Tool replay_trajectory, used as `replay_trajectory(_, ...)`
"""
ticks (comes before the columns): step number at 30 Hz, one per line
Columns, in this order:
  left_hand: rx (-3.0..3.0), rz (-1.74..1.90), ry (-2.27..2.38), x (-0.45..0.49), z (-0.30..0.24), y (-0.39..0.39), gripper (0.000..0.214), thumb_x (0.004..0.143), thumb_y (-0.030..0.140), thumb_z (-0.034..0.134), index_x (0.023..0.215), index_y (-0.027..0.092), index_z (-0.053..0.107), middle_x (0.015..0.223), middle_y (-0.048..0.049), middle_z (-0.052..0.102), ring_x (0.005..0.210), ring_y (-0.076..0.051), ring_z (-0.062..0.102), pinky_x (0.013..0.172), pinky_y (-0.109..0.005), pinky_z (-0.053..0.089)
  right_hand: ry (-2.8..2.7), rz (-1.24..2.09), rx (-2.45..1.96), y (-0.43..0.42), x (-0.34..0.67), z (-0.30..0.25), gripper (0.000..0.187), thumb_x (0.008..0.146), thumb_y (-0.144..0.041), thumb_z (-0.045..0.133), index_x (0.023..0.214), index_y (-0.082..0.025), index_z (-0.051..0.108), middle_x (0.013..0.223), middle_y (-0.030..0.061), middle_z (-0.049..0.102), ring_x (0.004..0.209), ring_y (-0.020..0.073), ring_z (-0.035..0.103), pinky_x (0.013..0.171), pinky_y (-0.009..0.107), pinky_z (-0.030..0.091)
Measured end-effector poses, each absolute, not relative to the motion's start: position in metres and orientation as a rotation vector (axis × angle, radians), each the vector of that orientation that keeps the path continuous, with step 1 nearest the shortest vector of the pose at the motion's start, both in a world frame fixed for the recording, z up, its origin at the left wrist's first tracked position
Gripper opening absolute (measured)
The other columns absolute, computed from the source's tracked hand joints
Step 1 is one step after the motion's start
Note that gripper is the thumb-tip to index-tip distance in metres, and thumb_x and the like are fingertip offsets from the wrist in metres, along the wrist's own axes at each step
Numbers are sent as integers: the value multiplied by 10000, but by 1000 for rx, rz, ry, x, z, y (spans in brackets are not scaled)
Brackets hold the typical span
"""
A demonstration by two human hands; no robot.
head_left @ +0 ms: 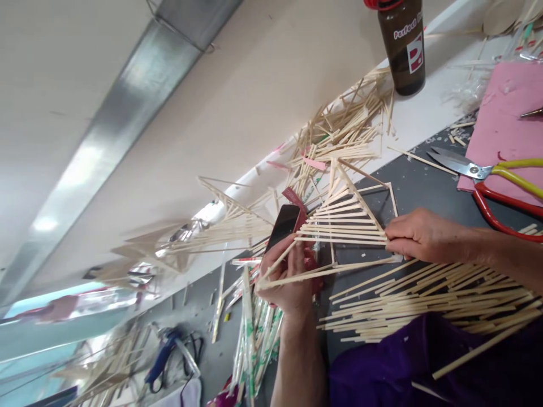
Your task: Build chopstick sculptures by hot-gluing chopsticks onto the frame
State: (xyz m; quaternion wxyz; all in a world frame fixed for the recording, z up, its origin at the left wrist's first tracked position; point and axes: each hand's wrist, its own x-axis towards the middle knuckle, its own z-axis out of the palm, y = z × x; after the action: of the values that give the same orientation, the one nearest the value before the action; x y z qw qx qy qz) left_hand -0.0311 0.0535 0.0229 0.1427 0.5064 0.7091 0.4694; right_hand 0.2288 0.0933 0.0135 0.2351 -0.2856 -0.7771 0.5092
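A frame of thin wooden sticks (pixel 339 220), with several sticks set side by side like slats across a triangular part, hangs over the dark table. My left hand (pixel 291 271) is closed around its lower left corner, with sticks passing in front of the fingers. My right hand (pixel 409 234) pinches the right ends of the lowest slats against the slanting side stick. Close behind my left hand lies a dark phone (pixel 283 223) with a red strap or cover. Many loose sticks (pixel 416 299) are spread below my right hand, in front of the purple garment (pixel 382 362).
Large scissors (pixel 477 170) with red and yellow handles rest partly on pink sheet (pixel 492 113). A dark bottle (pixel 403 51) and a stick heap (pixel 339 135) stand along the wall. Green-marked plastic wrappers (pixel 254 322) and a blue-handled tool (pixel 165 356) are at lower left.
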Motion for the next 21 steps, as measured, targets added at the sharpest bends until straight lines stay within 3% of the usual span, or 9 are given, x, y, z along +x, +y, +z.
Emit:
replay_trajectory(14, 1312, 1530, 2001, -18, 17, 57, 339, 732, 433, 741, 909, 147, 695, 763, -50, 716, 607, -160, 680, 510, -250, 535, -2088, 1579, -1035, 96, 230, 18, 246, 807, -251, 490, 575, -170, 507, 554, -6, 561, 546, 94, 497, 540, 233, 306)
replay_trajectory(21, 1333, 1506, 1966, -23, 14, 58, 520, 732, 393, 753, 1193, 186, 632, 886, -54, 740, 632, -150, 694, 528, -235, 544, -2026, 1603, -1070, 95, 229, 16, 212, 772, -262, 508, 585, -166, 537, 531, -12, 575, 524, 92, 508, 515, 223, 309)
